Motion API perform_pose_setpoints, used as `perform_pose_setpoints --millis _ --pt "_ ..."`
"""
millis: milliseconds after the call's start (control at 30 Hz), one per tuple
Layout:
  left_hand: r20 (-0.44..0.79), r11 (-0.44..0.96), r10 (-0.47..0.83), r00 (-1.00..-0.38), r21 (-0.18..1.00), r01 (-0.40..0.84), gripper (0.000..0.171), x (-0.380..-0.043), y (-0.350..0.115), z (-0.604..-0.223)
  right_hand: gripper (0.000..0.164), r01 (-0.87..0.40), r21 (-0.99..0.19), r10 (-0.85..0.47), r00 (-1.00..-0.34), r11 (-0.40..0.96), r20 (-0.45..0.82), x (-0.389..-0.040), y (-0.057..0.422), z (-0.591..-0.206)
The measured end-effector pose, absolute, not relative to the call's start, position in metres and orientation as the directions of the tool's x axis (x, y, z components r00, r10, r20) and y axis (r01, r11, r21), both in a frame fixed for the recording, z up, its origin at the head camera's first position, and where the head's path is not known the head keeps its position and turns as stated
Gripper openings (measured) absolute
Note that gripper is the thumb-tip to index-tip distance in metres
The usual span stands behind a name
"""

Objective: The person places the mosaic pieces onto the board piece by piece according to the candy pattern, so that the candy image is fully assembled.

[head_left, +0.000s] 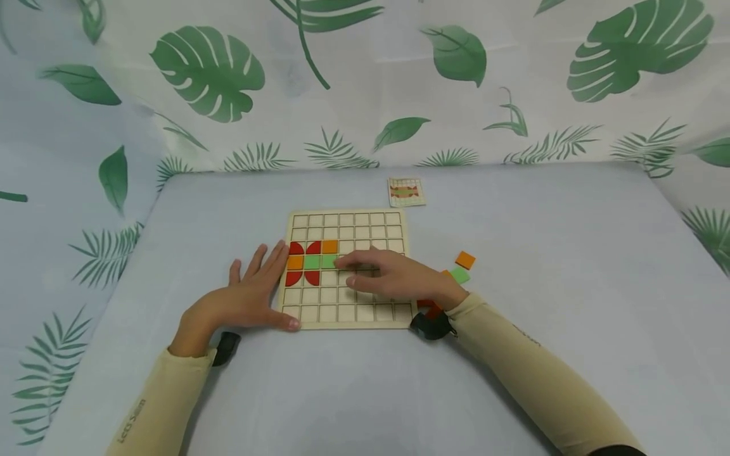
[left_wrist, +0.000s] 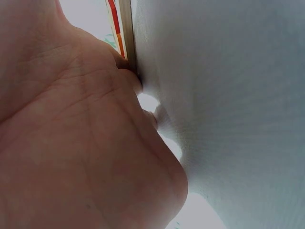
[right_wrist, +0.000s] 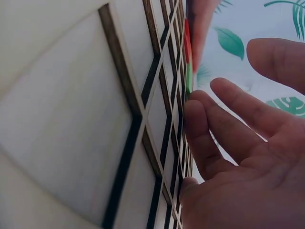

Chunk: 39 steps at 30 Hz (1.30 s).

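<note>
A pale wooden grid board [head_left: 348, 327] lies on the table. On its left part, red quarter-round tiles [head_left: 293, 278], orange tiles [head_left: 329, 246] and two light green tiles [head_left: 312, 262] fill some squares. My left hand [head_left: 245, 303] rests with spread fingers along the board's left edge, the thumb at its near left corner. Over the middle of the board, my right hand [head_left: 393, 275] reaches left, its index fingertip at the right-hand green tile [head_left: 327, 261]. In the right wrist view the fingers [right_wrist: 243, 109] are slightly bent, and I see nothing gripped between them.
Behind the board lies a small pattern card [head_left: 406, 192] with a red and green figure on a grid. Loose orange [head_left: 465, 259], green [head_left: 460, 275] and red tiles [head_left: 431, 310] lie right of the board, partly hidden by my right wrist. A leaf-printed cloth [head_left: 342, 95] hangs behind the table.
</note>
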State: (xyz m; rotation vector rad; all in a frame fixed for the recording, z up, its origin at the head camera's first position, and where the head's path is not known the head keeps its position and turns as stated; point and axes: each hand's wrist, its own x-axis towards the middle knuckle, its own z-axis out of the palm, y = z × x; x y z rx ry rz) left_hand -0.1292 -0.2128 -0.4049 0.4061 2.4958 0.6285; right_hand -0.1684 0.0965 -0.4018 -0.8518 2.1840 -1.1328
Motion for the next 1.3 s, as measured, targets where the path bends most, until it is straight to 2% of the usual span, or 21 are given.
perform_pose_setpoints --millis 133,233,433,633,867,1067,1300 --pt "-0.417 0.846 0.404 -0.814 0.51 0.159 0.142 -0.13 -0.213 -0.405 0.044 -0.31 -0.843 -0.746 -0.648 0.439 -0.15 -0.171 0.099 -0.401" --pt "-0.414 0.843 0.406 -0.815 0.514 0.159 0.142 -0.13 -0.213 -0.405 0.044 -0.281 -0.854 -0.736 -0.657 0.438 -0.161 -0.174 0.107 -0.395" --pt "-0.412 0.845 0.403 -0.817 0.51 0.159 0.143 -0.129 -0.213 -0.405 0.041 -0.267 -0.86 -0.693 -0.709 0.435 -0.131 -0.184 0.141 -0.377" --pt "-0.41 0.845 0.402 -0.819 0.511 0.159 0.144 -0.129 -0.214 -0.406 0.042 -0.285 -0.756 -0.616 -0.764 0.589 -0.191 -0.195 0.176 -0.37" --pt "-0.403 0.837 0.406 -0.82 0.523 0.157 0.144 -0.128 -0.212 -0.405 0.045 -0.203 -0.629 -0.469 -0.834 0.75 -0.29 -0.204 0.209 -0.366" --pt "-0.407 0.835 0.407 -0.817 0.529 0.152 0.144 -0.127 -0.213 -0.403 0.041 -0.111 -0.525 -0.367 -0.833 0.844 -0.413 -0.21 0.23 -0.369" --pt "-0.415 0.834 0.4 -0.818 0.535 0.137 0.143 -0.127 -0.213 -0.402 0.04 -0.132 -0.52 -0.383 -0.826 0.844 -0.412 -0.214 0.241 -0.375"
